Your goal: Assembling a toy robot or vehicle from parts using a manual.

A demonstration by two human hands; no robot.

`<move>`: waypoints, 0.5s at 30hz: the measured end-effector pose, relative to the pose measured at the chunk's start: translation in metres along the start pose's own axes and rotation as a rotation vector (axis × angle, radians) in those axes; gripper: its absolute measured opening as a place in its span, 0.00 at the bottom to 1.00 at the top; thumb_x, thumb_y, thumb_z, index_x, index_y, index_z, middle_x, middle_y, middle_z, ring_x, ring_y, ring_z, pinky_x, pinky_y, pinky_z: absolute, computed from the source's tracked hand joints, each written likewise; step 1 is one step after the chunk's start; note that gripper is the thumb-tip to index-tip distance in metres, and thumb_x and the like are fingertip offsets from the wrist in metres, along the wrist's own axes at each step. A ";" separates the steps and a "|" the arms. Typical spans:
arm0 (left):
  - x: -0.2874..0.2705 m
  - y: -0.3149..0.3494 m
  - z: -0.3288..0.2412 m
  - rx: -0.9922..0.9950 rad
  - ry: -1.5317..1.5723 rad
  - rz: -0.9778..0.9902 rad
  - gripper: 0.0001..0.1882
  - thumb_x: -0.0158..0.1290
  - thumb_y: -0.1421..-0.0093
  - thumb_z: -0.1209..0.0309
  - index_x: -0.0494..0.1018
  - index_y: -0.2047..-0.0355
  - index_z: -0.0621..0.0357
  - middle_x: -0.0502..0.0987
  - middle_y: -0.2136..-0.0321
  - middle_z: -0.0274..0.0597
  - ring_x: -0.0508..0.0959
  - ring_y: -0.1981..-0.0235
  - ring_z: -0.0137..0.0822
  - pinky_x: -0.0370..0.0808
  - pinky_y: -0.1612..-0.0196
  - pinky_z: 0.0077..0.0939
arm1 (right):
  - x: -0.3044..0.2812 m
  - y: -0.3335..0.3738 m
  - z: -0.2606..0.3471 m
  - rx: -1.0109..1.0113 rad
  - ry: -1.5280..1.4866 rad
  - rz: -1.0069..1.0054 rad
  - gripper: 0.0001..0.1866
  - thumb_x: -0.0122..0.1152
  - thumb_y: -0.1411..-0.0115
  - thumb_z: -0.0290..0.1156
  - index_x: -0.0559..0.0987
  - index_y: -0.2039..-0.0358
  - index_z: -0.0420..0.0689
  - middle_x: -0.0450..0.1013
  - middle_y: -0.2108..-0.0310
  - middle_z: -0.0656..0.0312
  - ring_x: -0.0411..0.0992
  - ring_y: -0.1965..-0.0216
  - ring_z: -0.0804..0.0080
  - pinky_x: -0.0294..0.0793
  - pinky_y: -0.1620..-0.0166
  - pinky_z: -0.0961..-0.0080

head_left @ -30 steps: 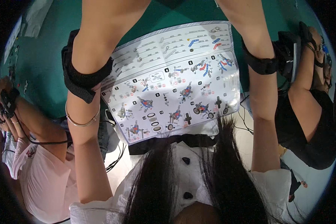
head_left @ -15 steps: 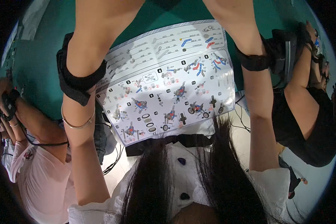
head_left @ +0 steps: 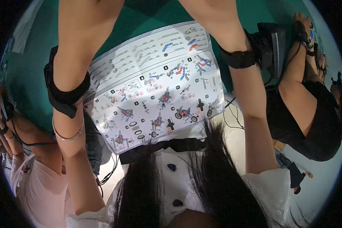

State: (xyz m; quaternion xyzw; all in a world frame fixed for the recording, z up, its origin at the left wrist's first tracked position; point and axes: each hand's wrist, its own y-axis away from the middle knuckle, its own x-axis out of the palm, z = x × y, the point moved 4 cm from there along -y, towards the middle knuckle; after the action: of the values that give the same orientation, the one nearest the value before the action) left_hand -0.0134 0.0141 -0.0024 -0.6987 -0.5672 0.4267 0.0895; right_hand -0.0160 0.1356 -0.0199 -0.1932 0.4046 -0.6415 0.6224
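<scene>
Both arms reach up the picture, past black straps around the wrists. My left hand (head_left: 85, 34) is cut off by the upper edge, and its fingers are out of sight. The same edge crops my right hand (head_left: 216, 17), hiding its fingers too. Whatever either hand holds or touches cannot be seen. Below and between them, a printed instruction sheet (head_left: 155, 81) lies at the near edge of the green table. Its drawings show parts and stages of a model motorcycle. The left wrist strap (head_left: 66, 89) overlaps the sheet's left side; a thin bracelet (head_left: 70, 135) circles that forearm.
A person in a pale pink top (head_left: 41, 178) sits at my left. At my right, another person's bent arm (head_left: 300, 87) reaches onto the green table (head_left: 34, 79). A dark box (head_left: 271, 49) is fixed beside my right strap. Black cables (head_left: 233, 112) hang beyond the sheet.
The sheet and both my arms now appear farther left in the picture, as the whole view has shifted. The fingers stay out of frame.
</scene>
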 end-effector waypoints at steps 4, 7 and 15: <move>-0.012 -0.008 0.020 0.197 0.131 -0.101 0.13 0.38 0.31 0.68 0.65 0.67 0.65 0.67 0.78 0.39 0.66 0.81 0.29 0.63 0.76 0.20 | -0.003 -0.020 0.004 -0.277 -0.038 -0.048 0.09 0.59 0.44 0.26 0.72 0.63 0.39 0.72 0.69 0.61 0.70 0.68 0.74 0.68 0.64 0.80; -0.006 -0.009 0.020 0.196 0.131 -0.042 0.14 0.37 0.31 0.66 0.65 0.66 0.64 0.66 0.77 0.37 0.66 0.80 0.27 0.63 0.75 0.18 | -0.004 -0.017 -0.002 -0.088 -0.013 0.002 0.09 0.59 0.44 0.26 0.73 0.63 0.39 0.72 0.69 0.61 0.71 0.68 0.75 0.68 0.63 0.81; -0.006 -0.001 0.028 0.097 0.181 -0.098 0.12 0.39 0.31 0.65 0.65 0.65 0.63 0.64 0.76 0.32 0.64 0.77 0.21 0.62 0.73 0.14 | -0.001 -0.014 -0.007 -0.284 -0.066 -0.049 0.09 0.59 0.45 0.24 0.73 0.63 0.39 0.73 0.70 0.62 0.71 0.68 0.76 0.69 0.64 0.81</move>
State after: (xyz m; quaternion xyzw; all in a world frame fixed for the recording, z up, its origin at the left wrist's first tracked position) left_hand -0.0338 -0.0012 -0.0158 -0.7007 -0.5689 0.3839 0.1948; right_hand -0.0305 0.1372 -0.0130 -0.3100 0.4656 -0.5862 0.5861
